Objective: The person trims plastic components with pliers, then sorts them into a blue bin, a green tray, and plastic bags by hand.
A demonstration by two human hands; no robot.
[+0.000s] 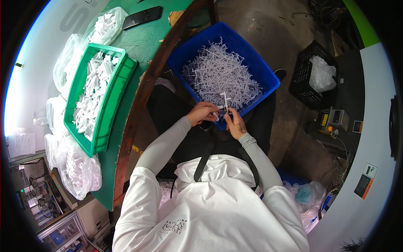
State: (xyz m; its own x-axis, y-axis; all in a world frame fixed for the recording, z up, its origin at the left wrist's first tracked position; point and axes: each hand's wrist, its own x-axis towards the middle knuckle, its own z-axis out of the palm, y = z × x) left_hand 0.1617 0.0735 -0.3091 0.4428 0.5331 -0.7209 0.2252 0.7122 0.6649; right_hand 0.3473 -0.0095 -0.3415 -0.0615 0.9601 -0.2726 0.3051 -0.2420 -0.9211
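Both my hands are together over the near edge of a blue bin (268,89). A large heap of thin, branched white plastic pieces (224,69) fills the bin. In my right hand (236,124), closed thumb to fingers, a branched white plastic piece (226,100) stands up above the fingertips. My left hand (203,114) is closed beside it, its fingertips pinching at a small white plastic part (216,114). Whether that small part is still joined to the branched piece cannot be made out.
To the left, a green tray (112,98) of white plastic parts (94,90) stands on a green table (142,35) with a dark phone (142,17) and clear bags (75,164). At right are a black crate (303,75) and a small device (337,120).
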